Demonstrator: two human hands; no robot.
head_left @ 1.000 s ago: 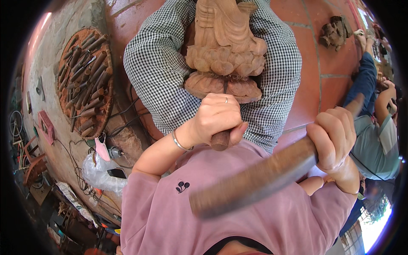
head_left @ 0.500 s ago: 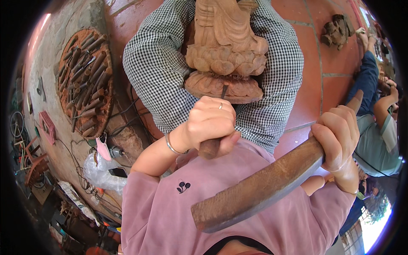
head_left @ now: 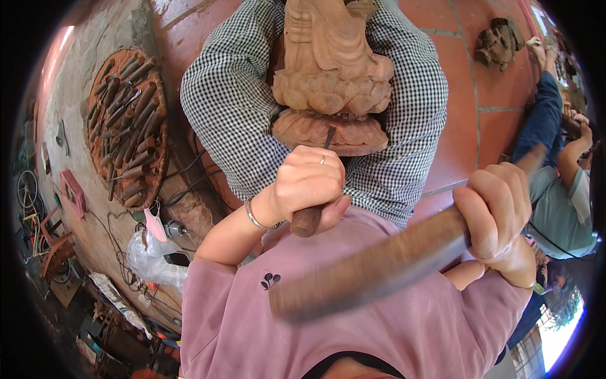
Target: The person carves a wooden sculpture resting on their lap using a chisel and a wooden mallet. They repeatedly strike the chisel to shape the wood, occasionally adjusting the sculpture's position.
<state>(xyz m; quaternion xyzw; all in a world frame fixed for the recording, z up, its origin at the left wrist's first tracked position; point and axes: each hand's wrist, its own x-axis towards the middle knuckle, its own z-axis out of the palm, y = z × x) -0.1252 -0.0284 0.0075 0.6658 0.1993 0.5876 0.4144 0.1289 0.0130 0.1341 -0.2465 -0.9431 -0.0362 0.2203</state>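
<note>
Two hands work: the right hand (head_left: 499, 215) is clenched around a long wooden mallet (head_left: 379, 262), blurred, its axis slanting lower-left to upper-right. The left hand (head_left: 309, 186) fists a chisel (head_left: 308, 218), tip pointing away into the carved wooden statue (head_left: 331, 76). Folds look well formed; the base is seemingly unfinished.

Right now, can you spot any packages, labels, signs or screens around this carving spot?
Clear plastic bag: crumpled on the ground at the left, below the round tray of chisels.
Small dark emblem: three dots on the pink shirt's chest.
No signs or screens show.
</note>
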